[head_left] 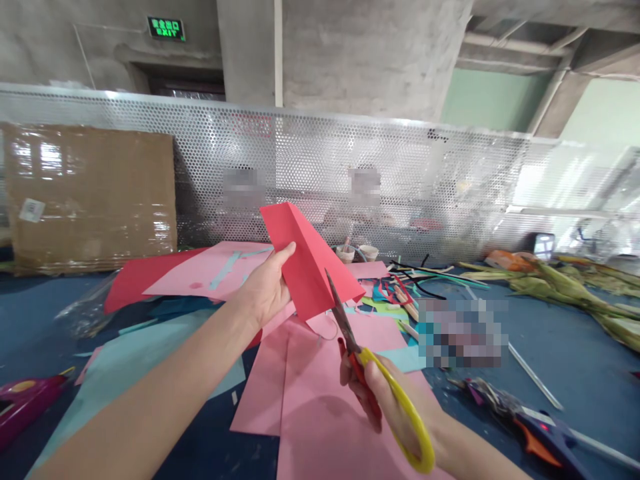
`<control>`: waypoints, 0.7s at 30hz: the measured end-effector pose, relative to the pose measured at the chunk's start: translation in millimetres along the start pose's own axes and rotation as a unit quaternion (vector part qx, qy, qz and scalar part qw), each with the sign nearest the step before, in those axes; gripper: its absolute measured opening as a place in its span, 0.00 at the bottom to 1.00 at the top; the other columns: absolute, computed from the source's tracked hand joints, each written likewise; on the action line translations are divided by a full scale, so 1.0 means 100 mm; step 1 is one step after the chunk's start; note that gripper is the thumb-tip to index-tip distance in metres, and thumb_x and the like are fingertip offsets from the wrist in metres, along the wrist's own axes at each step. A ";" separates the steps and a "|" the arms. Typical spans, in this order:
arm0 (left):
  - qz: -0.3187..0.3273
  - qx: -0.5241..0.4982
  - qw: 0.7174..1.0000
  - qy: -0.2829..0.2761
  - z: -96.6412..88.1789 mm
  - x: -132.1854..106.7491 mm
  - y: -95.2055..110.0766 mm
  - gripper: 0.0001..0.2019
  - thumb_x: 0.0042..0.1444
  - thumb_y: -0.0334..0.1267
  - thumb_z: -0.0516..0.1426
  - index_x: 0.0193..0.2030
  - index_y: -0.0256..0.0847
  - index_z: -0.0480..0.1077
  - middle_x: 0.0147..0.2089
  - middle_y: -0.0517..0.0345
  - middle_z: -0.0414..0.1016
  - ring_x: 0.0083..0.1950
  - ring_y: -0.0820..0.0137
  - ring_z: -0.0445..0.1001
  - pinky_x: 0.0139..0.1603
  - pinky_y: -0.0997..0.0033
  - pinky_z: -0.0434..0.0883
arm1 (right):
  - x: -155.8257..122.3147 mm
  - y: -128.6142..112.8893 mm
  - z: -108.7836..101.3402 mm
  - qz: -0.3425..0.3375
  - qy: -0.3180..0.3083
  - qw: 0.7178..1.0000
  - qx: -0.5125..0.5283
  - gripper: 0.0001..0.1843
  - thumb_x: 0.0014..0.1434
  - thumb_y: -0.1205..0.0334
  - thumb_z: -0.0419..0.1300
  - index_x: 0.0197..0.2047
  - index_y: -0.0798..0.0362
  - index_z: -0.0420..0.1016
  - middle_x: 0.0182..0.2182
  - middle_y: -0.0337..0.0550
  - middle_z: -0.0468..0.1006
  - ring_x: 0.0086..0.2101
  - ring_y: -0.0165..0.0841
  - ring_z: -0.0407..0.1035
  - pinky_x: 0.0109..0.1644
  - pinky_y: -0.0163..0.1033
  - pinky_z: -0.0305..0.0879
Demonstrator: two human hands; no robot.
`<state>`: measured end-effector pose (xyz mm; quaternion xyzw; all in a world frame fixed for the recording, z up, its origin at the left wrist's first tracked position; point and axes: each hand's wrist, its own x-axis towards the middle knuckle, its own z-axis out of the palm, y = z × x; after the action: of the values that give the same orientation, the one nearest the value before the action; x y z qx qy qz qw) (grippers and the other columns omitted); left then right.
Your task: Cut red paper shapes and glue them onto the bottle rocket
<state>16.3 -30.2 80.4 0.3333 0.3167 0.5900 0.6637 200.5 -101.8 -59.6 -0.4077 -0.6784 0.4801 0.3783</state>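
My left hand [270, 283] grips a folded sheet of red paper [305, 257] by its left edge, thumb on the front face. The paper is raised over the table and slants down to the right. In my right hand [390, 383] is a pair of scissors [347, 327] with yellow and red handles. Their blades point up and left at the paper's lower edge; whether they touch it I cannot tell. Beneath both hands lie sheets of pink paper [320, 393].
Light blue paper [165, 353] covers the left side of the table. A glue gun [530, 420] and a glue stick [535, 377] lie at the right, corn husks [565, 287] behind. Paper cups [369, 253] stand before a perforated metal screen [320, 160]. A magenta tool [30, 407] sits far left.
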 end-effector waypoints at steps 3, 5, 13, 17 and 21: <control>-0.005 -0.007 1.000 0.005 -0.01 0.01 0.00 0.14 0.68 0.35 0.50 0.54 0.31 0.71 0.52 0.42 0.79 0.53 0.61 0.78 0.60 0.59 0.72 | 0.01 0.01 0.01 0.004 -0.008 1.000 0.019 0.38 0.58 0.23 0.38 0.34 0.52 0.65 0.21 0.32 0.59 0.18 0.25 0.53 0.18 0.31 0.54; -0.008 -0.010 1.000 0.007 -0.02 0.01 0.00 0.14 0.68 0.35 0.51 0.53 0.31 0.72 0.50 0.43 0.80 0.51 0.62 0.79 0.59 0.59 0.72 | 0.01 0.00 0.01 0.008 -0.017 0.999 0.027 0.39 0.57 0.23 0.38 0.34 0.51 0.64 0.21 0.32 0.58 0.17 0.25 0.52 0.17 0.31 0.55; 0.004 0.001 1.000 -0.015 -0.02 -0.01 0.01 0.15 0.68 0.34 0.50 0.55 0.29 0.71 0.49 0.42 0.81 0.56 0.59 0.76 0.61 0.57 0.71 | -0.01 -0.05 -0.01 0.008 -0.014 1.000 0.019 0.38 0.57 0.23 0.38 0.33 0.51 0.63 0.21 0.30 0.56 0.15 0.23 0.51 0.16 0.30 0.53; 0.009 -0.001 1.000 -0.012 0.00 -0.02 0.01 0.14 0.68 0.33 0.51 0.55 0.29 0.71 0.48 0.43 0.81 0.57 0.58 0.76 0.63 0.56 0.70 | -0.01 -0.04 -0.01 0.017 -0.014 1.000 0.021 0.39 0.56 0.22 0.38 0.34 0.52 0.64 0.22 0.30 0.57 0.15 0.23 0.51 0.16 0.30 0.52; 0.015 0.001 1.000 -0.015 0.00 -0.03 0.01 0.14 0.68 0.33 0.51 0.54 0.29 0.71 0.47 0.43 0.82 0.57 0.58 0.76 0.63 0.56 0.70 | -0.02 -0.04 0.01 0.018 0.004 1.000 0.015 0.40 0.56 0.22 0.37 0.34 0.52 0.65 0.21 0.31 0.57 0.15 0.23 0.49 0.15 0.30 0.50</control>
<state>15.7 -33.5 81.5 0.3478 0.3021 0.5946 0.6589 199.6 -104.6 -56.7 -0.4162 -0.6622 0.4949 0.3787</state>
